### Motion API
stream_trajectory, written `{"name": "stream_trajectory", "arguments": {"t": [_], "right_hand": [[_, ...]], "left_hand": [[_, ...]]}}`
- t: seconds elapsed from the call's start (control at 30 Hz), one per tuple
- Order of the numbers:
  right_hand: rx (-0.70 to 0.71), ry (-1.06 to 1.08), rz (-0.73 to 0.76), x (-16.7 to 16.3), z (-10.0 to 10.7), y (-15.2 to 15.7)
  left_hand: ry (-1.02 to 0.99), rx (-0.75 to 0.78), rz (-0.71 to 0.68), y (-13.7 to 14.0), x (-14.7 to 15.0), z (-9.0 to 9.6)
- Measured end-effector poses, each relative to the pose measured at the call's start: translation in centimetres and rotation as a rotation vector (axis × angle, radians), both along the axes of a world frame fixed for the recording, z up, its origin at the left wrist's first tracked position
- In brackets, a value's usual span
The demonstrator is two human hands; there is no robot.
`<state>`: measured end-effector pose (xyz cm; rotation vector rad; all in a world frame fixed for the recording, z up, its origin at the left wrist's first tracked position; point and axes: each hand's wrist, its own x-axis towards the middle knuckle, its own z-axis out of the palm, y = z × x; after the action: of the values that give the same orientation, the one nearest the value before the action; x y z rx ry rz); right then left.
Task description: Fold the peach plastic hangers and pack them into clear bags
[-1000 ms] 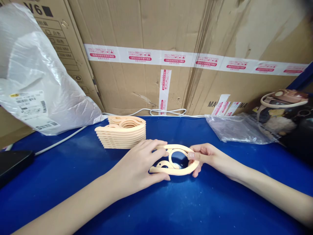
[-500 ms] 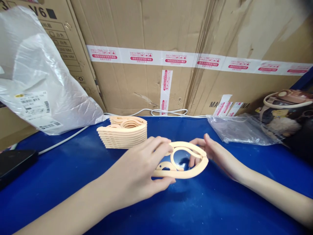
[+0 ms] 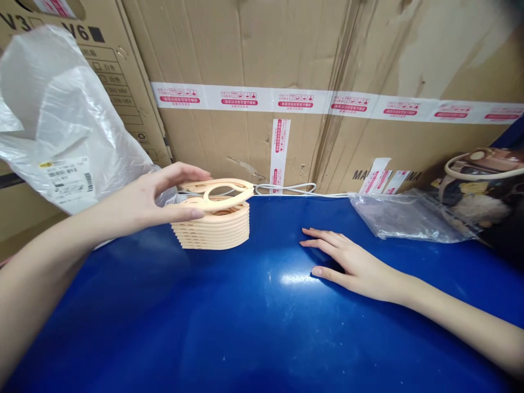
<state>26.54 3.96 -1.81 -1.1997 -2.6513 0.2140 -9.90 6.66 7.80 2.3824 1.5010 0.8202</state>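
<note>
My left hand [image 3: 151, 194] grips a cream plastic folding hanger [image 3: 235, 203] by its left end, thumb on the near side and fingers on the far side. The hanger is folded, with its pointed end toward the right. It sits just over a neat stack of matching folded hangers [image 3: 213, 234]; whether it touches the top one I cannot tell. To the right, my right hand [image 3: 347, 259] is open and holds nothing, its fingers spread low over the blue tabletop [image 3: 262, 327].
Large cardboard boxes [image 3: 229, 49] stand along the back edge. A white plastic mailing bag [image 3: 82, 125] leans at the left. A clear plastic bag [image 3: 409, 215] lies at the right beside a brown bag [image 3: 483, 164]. A white cable [image 3: 286, 188] runs along the back.
My left hand has carried the folded hanger leftward and back, from the middle of the table to the stack. My right hand has come off the hanger and lowered toward the table.
</note>
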Motion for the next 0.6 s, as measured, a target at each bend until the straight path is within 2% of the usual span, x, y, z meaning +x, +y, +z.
{"name": "stream_trajectory", "arguments": {"t": [0.17,0.6], "right_hand": [[0.023,0.013,0.018,0.0,0.1,0.1],[0.027,0.007,0.035,-0.1,0.3,-0.1]], "left_hand": [[0.042,-0.081,0.012,0.8,-0.7,-0.8],[0.073,-0.028,-0.021,0.8,-0.7,-1.7]]}}
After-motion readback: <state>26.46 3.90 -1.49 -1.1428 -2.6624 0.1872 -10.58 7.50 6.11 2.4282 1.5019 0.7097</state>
